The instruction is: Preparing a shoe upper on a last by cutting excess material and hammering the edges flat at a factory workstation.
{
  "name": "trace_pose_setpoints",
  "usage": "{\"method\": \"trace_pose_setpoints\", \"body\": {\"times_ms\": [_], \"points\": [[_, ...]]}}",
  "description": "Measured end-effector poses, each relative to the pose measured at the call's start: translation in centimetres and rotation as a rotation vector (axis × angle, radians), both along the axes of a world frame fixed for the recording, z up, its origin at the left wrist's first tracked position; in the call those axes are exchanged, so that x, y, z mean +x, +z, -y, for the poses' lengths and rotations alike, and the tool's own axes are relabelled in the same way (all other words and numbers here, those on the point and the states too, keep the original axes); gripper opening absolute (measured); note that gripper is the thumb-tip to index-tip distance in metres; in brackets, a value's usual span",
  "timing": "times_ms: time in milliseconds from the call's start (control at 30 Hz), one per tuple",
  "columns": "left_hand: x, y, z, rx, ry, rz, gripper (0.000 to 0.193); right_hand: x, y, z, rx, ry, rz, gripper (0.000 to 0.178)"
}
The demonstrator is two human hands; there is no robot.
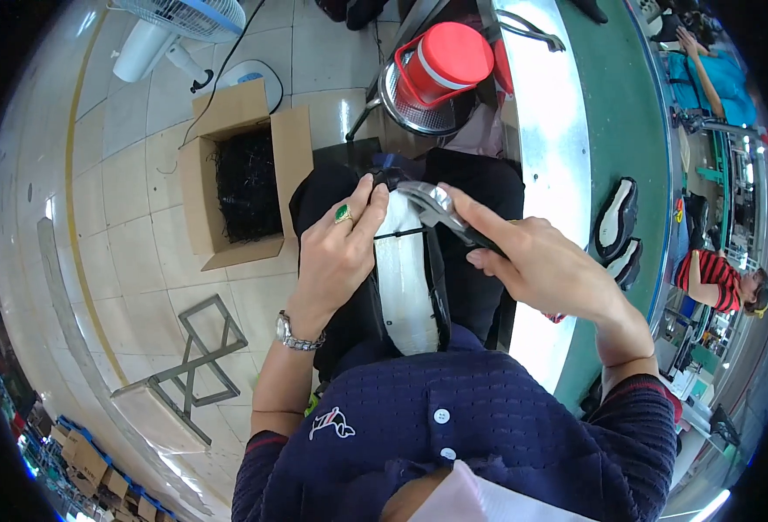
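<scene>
A black shoe upper (pixel 406 300) with a white underside rests sole-up between my thighs, a thin dark cord crossing it. My left hand (pixel 333 254), wearing a green-stoned ring and a wristwatch, is closed on the far end of the shoe, its fingertips pressed on the dark edge there. My right hand (pixel 536 261) is closed round the dark handles of metal pincers (pixel 429 198). The head of the pincers lies over the far right edge of the shoe, close to my left fingertips. Whether its jaws grip anything is hidden.
To the left stands an open cardboard box (pixel 292 165) of black scraps. A red cooler jug (pixel 449 65) sits on a metal stool ahead. A white bench edge (pixel 549 157) borders a green conveyor (pixel 623 148) with shoes (pixel 617 217). Coworkers are at far right.
</scene>
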State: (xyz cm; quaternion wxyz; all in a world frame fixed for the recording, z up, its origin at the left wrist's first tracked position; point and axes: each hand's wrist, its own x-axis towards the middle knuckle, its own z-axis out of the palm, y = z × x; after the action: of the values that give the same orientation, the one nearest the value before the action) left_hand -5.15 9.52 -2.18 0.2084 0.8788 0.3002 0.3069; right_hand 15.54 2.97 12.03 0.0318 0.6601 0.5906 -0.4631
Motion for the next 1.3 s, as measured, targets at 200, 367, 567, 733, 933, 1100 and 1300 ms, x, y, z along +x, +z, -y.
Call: {"method": "trace_pose_setpoints", "body": {"times_ms": [200, 367, 567, 733, 933, 1100, 1300], "points": [[0.6, 0.2, -0.3, -0.027, -0.049, 0.069, 0.040, -1.3, -5.6, 1.3, 0.749, -0.075, 0.190, 0.068], [0.2, 0.2, -0.5, 0.021, -0.013, -0.017, 0.035, -1.1, -2.2, 0.1, 0.541, 0.062, 0.202, 0.070], [0.6, -0.5, -0.6, 0.051, -0.022, 0.013, 0.031, -0.8, -5.3, 0.2, 0.348, 0.063, 0.245, 0.069], [0.4, 0.1, -0.5, -0.044, -0.013, 0.092, 0.023, -0.7, -3.1, -0.1, 0.766, 0.080, 0.082, 0.070], [0.9, 0.2, -0.3, -0.348, 0.082, 0.255, 0.021, 0.1, -4.5, -0.4, 0.491, 0.170, 0.177, 0.063], [0.6, 0.8, -0.4, -0.455, 0.010, 0.276, 0.030, 1.0, -2.7, 3.2, 0.246, -0.306, -0.278, 0.061], [3.5, -0.1, -2.3, -1.219, -0.098, 0.631, 0.026, -1.8, -3.6, 5.1, -0.272, -0.756, -0.955, 0.056]]}}
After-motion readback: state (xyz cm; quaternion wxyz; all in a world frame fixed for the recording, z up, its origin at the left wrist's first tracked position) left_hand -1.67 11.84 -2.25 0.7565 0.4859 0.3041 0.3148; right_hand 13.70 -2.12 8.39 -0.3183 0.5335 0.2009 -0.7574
